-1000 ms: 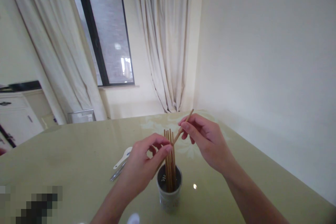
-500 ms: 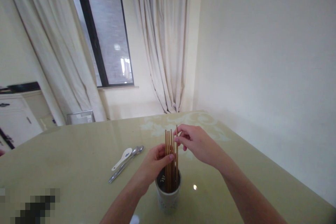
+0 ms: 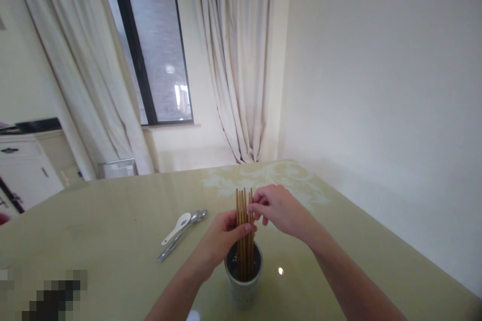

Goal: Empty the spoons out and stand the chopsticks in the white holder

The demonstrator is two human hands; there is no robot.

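Observation:
Several brown wooden chopsticks (image 3: 243,248) stand upright with their lower ends inside a pale round utensil holder (image 3: 244,293). My left hand (image 3: 225,236) is wrapped around the bunch just above the holder's rim, its thumb across the front. At the bunch's right side, my right hand (image 3: 274,208) pinches the upper part of a chopstick between thumb and fingers. Small light dots, perhaps drain holes, show inside the dark holder.
Left of the holder, a white spoon (image 3: 176,228) lies beside metal spoons (image 3: 188,230) on the glossy greenish table (image 3: 113,241). A wall (image 3: 384,110) runs along the table's right side. Curtains (image 3: 241,85) and a window stand behind.
My right hand has moved slightly down with its chopstick, which now stands lower and closer to the bunch. My left hand keeps its hold around the chopsticks.

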